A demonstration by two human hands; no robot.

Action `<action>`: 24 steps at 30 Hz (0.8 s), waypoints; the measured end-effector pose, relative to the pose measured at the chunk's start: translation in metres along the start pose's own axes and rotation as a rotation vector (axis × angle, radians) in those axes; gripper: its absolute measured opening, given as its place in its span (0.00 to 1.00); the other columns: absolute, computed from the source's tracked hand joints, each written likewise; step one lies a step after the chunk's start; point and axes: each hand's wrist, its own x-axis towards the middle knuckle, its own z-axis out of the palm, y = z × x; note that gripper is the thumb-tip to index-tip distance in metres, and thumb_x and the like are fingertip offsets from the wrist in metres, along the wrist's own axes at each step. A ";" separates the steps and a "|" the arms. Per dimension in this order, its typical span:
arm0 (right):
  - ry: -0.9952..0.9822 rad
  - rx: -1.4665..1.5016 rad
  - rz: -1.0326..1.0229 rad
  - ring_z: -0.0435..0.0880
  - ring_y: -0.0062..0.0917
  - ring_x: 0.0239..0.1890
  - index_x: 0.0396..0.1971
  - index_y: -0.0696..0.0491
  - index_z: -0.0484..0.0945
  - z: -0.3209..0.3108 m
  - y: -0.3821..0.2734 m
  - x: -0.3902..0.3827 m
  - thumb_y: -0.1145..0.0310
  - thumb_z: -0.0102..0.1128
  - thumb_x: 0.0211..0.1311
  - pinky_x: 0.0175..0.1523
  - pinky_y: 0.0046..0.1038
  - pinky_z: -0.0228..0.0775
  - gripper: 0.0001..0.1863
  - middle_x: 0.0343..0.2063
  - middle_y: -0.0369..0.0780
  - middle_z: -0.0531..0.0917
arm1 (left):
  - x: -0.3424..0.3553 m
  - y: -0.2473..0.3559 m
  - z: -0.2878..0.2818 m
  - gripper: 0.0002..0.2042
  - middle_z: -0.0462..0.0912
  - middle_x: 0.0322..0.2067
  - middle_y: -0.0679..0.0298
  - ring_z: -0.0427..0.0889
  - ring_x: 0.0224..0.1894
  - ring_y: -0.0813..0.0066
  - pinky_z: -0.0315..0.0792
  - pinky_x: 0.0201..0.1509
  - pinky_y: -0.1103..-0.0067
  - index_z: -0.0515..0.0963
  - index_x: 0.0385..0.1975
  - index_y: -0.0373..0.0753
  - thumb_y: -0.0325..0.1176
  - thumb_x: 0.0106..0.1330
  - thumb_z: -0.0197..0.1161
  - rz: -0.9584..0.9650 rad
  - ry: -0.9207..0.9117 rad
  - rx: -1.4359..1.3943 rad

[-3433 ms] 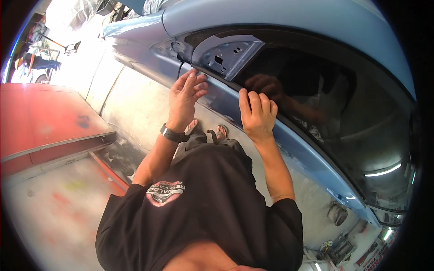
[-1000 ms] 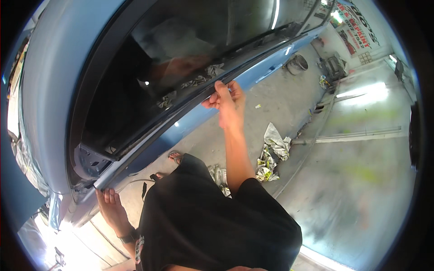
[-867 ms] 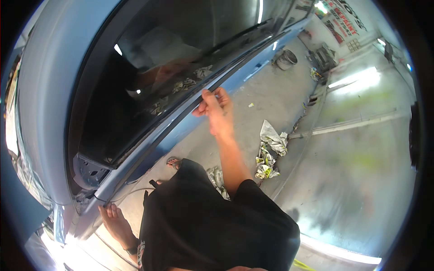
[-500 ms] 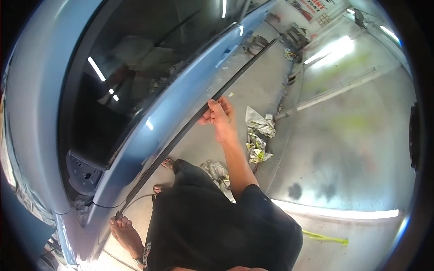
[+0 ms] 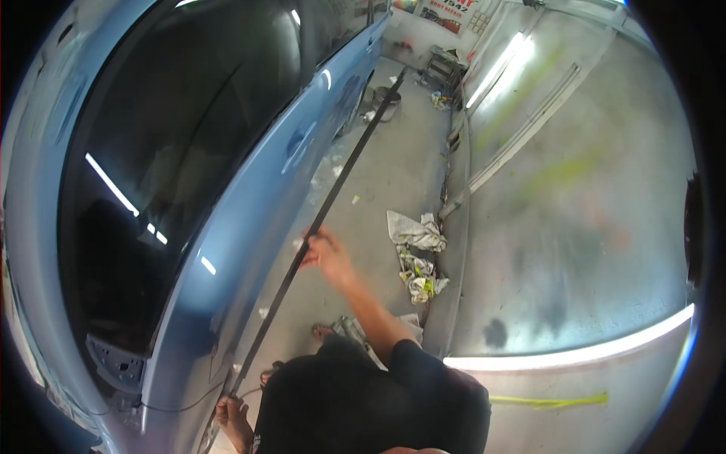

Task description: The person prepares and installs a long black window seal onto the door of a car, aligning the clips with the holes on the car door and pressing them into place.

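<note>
A long black trim strip point(image 5: 355, 151) runs diagonally beside the blue car door point(image 5: 212, 287), apart from it. My right hand point(image 5: 321, 250) is closed around the strip near its middle, slightly blurred. My left hand point(image 5: 231, 408), low in the view, has its fingers closed on the strip's near end. Above the door's edge is dark window glass point(image 5: 151, 91), with a metal bracket plate point(image 5: 113, 356) at its front corner. A thin cable point(image 5: 181, 407) hangs from the door's front edge down by my left hand.
A spray-stained wall point(image 5: 575, 212) with light strips stands on my right. Crumpled paper point(image 5: 416, 227) lies along its foot. A bucket point(image 5: 386, 106) and grey stacked items point(image 5: 442, 68) are at the far end, below a poster point(image 5: 450, 15). My feet show below me.
The trim strip has come away from the window's lower edge, moving down and right in both my hands. My view has turned along the car's side, showing more of the door and aisle.
</note>
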 end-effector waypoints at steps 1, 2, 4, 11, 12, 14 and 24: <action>-0.030 -0.040 -0.048 0.83 0.23 0.29 0.50 0.52 0.72 -0.008 0.006 0.000 0.65 0.49 0.72 0.36 0.31 0.81 0.12 0.32 0.38 0.81 | 0.009 -0.022 -0.007 0.06 0.75 0.31 0.72 0.76 0.36 0.78 0.70 0.41 0.72 0.75 0.38 0.45 0.34 0.67 0.65 -0.031 -0.007 0.045; -0.067 -0.076 -0.092 0.82 0.22 0.29 0.51 0.52 0.72 -0.013 0.014 0.000 0.64 0.50 0.73 0.37 0.31 0.81 0.13 0.33 0.37 0.80 | 0.014 -0.036 -0.008 0.06 0.76 0.32 0.72 0.76 0.36 0.78 0.70 0.41 0.71 0.74 0.38 0.46 0.34 0.66 0.65 -0.058 -0.005 0.092; -0.141 -0.154 -0.046 0.82 0.22 0.32 0.52 0.55 0.71 -0.017 0.020 0.000 0.66 0.49 0.73 0.40 0.31 0.81 0.14 0.38 0.38 0.77 | 0.023 -0.064 -0.010 0.06 0.76 0.33 0.72 0.76 0.38 0.77 0.71 0.42 0.71 0.75 0.38 0.47 0.34 0.66 0.66 -0.112 0.041 0.095; -0.341 -0.336 -0.040 0.84 0.22 0.35 0.54 0.58 0.67 -0.046 0.029 -0.025 0.67 0.51 0.73 0.42 0.27 0.79 0.15 0.38 0.38 0.79 | 0.035 -0.169 -0.042 0.33 0.63 0.69 0.57 0.56 0.72 0.66 0.49 0.75 0.71 0.67 0.66 0.43 0.60 0.69 0.54 -0.116 -0.253 0.603; -0.376 -0.348 -0.021 0.85 0.22 0.35 0.54 0.58 0.67 -0.048 0.037 -0.028 0.67 0.52 0.73 0.43 0.27 0.78 0.15 0.37 0.38 0.79 | 0.038 -0.166 -0.032 0.33 0.64 0.68 0.57 0.57 0.72 0.65 0.50 0.74 0.71 0.67 0.66 0.43 0.60 0.69 0.54 -0.182 -0.179 0.626; -0.406 -0.332 -0.063 0.85 0.24 0.33 0.51 0.60 0.67 -0.046 0.032 -0.033 0.67 0.53 0.73 0.38 0.28 0.78 0.15 0.33 0.40 0.81 | 0.040 -0.167 -0.012 0.32 0.65 0.66 0.57 0.58 0.70 0.65 0.51 0.73 0.70 0.68 0.65 0.43 0.59 0.69 0.54 -0.244 -0.125 0.647; -0.611 -0.350 0.048 0.84 0.25 0.42 0.52 0.60 0.69 -0.031 0.042 -0.049 0.69 0.54 0.73 0.48 0.30 0.78 0.14 0.39 0.42 0.82 | 0.032 -0.161 -0.014 0.28 0.68 0.59 0.57 0.63 0.63 0.63 0.56 0.66 0.69 0.70 0.59 0.41 0.55 0.68 0.56 -0.275 -0.021 0.719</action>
